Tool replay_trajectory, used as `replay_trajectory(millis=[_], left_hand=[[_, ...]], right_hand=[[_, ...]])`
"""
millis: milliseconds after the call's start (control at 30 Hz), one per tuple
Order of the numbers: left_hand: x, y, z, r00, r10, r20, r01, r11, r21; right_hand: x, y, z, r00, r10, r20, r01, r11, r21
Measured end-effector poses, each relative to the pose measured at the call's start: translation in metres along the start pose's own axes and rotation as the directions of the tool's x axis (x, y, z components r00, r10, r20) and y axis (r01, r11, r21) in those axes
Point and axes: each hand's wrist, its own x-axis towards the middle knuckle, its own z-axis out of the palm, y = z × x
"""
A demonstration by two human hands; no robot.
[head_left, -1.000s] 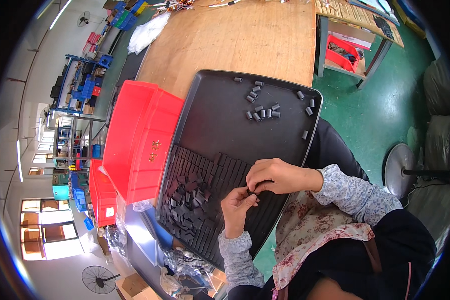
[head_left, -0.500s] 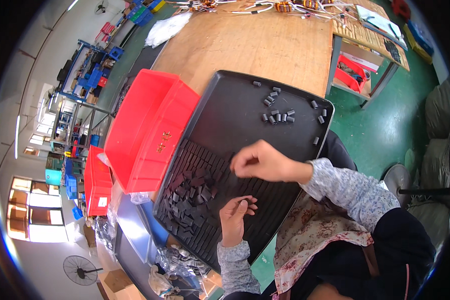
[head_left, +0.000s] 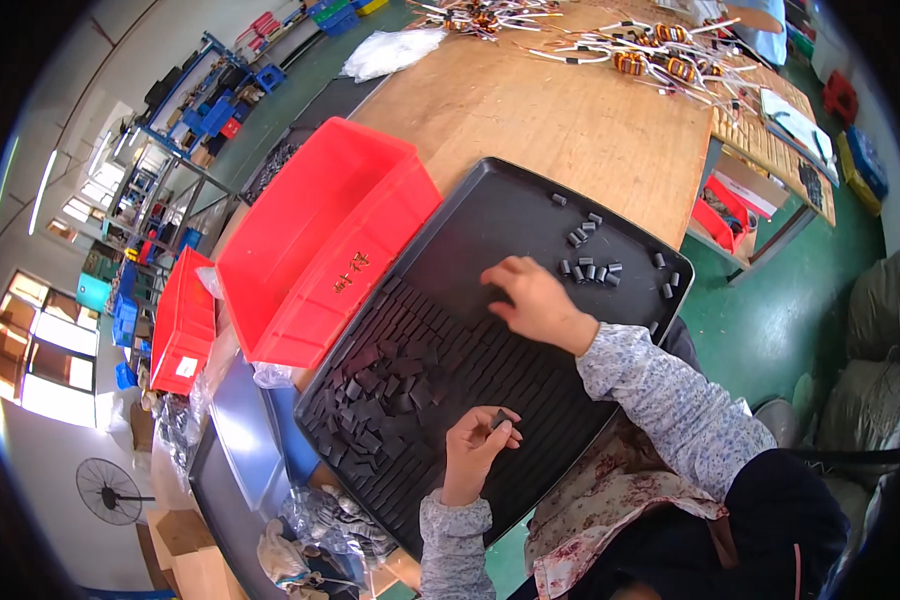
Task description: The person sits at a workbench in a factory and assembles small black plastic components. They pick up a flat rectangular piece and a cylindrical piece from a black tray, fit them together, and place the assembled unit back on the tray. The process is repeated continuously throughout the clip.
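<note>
Red bin (head_left: 320, 240), pale label on its wall, sits left of the right hand (head_left: 535, 300). That hand lies spread on the black tray (head_left: 490, 215) of dark blocks (head_left: 390, 390). Left hand (head_left: 475, 450) pinches one block (head_left: 500, 418).

Left hand (head_left: 478, 445) pinched, right hand (head_left: 530, 297) outstretched

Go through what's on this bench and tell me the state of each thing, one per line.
Black tray: flat on the table, far part mostly bare.
Black flat pieces: partly in neat rows, partly a loose heap.
Small dark blocks: scattered loose in the tray.
Red bin: open, looks empty.
Left hand: pinching one dark piece.
Right hand: fingers down on the tray, palm down.
</note>
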Motion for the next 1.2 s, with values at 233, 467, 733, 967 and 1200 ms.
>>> replay_trajectory(millis=[233,467,733,967,1200], left_hand=[[0.004,0.008,0.010,0.996,-0.008,-0.086,0.003,0.998,-0.067],[0.002,-0.003,-0.003,0.998,-0.052,-0.018,0.051,0.998,-0.034],[0.003,0.000,0.001,0.998,-0.056,-0.037,0.055,0.998,-0.043],[0.002,0.000,-0.002,0.998,-0.051,-0.020,0.050,0.998,-0.042],[0.001,0.013,0.002,0.994,-0.021,-0.104,0.008,0.991,-0.130]], right_hand=[[-0.011,0.027,-0.054,0.989,0.105,-0.100,-0.143,0.819,-0.555],[-0.021,-0.001,-0.032,0.989,0.013,0.150,-0.055,0.960,0.275],[-0.051,-0.036,-0.025,0.701,-0.191,0.687,-0.505,0.547,0.668],[-0.047,-0.040,-0.034,0.802,-0.423,0.421,0.028,0.732,0.681],[-0.025,-0.046,-0.022,0.931,-0.185,0.315,-0.081,0.737,0.671]])
